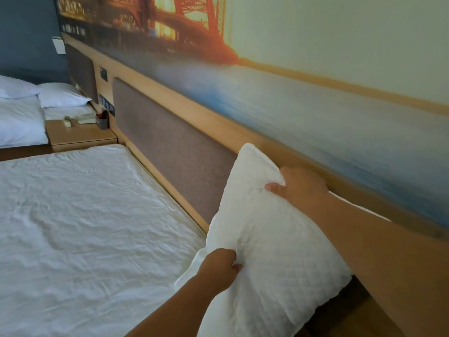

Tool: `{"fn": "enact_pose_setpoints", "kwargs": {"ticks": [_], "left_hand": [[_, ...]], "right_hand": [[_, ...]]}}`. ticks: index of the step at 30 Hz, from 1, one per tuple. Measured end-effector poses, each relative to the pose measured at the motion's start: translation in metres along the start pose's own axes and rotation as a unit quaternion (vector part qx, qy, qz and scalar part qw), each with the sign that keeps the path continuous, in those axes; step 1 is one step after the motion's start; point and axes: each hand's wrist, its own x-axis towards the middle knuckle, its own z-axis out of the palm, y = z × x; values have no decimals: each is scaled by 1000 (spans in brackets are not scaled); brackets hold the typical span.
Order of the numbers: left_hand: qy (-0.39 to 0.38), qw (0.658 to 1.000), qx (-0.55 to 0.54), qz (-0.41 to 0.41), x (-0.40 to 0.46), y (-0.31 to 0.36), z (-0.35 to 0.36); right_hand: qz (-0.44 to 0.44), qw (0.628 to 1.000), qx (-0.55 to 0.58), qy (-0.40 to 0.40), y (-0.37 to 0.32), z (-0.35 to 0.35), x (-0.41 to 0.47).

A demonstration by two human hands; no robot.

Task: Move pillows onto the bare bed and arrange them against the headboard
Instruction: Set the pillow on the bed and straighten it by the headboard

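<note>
A white quilted pillow (267, 239) is held up at the right end of the bed, leaning toward the padded brown headboard (170, 152). My left hand (222, 266) grips its lower left edge. My right hand (301, 188) pinches its upper right edge, close to the wooden headboard rail. The bare bed (80, 227) carries only a wrinkled white sheet and stretches to the left of the pillow. The pillow's lower end hangs past the bed's near right corner.
A wooden nightstand (80, 136) with a phone and a small dark holder stands beyond the bed's far end. A second bed with two white pillows (60, 94) lies behind it. A mural wall runs above the headboard.
</note>
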Motion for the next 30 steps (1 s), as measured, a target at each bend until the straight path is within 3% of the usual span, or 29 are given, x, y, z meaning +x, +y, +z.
{"fn": "enact_pose_setpoints", "kwargs": {"ticks": [7,11,14,25,30], "left_hand": [[-16,998,60,9,-11,-14,6],[-38,980,197,4,-36,-47,11],[-43,978,202,-26,-52,-56,13],[-24,968,224,-112,-120,-68,-20],[31,938,245,-245,-193,-96,-53]], "right_hand": [[1,995,-73,64,-4,9,-8],[-66,983,-114,129,-14,14,-24],[-114,974,-107,167,-21,19,-40],[-189,971,-94,108,-65,49,-96],[-254,962,-15,99,-123,54,-113]]}}
